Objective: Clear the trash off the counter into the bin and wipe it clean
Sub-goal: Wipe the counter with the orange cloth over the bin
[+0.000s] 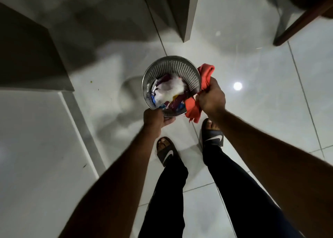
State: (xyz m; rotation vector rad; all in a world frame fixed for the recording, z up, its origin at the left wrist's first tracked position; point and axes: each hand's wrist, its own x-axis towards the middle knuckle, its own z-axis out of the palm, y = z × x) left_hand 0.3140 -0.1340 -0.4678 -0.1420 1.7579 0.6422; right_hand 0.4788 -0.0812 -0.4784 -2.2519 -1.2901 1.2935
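Observation:
A round perforated metal bin point(173, 64) hangs above the tiled floor, held between both hands. Inside it lie white crumpled paper and coloured wrappers point(169, 91). My left hand point(155, 119) grips the near rim of the bin. My right hand point(210, 97) is closed on a red-orange cloth point(205, 75) at the bin's right rim; the cloth drapes over the rim and hangs below the hand. The white counter point(36, 147) fills the lower left, its edge running diagonally.
Glossy white floor tiles point(252, 66) spread ahead. A grey cabinet side point(32, 57) stands at left, a white pillar point(187, 12) ahead, a dark wooden furniture leg point(299, 21) at top right. My legs and two sandalled feet point(167, 153) stand below the bin.

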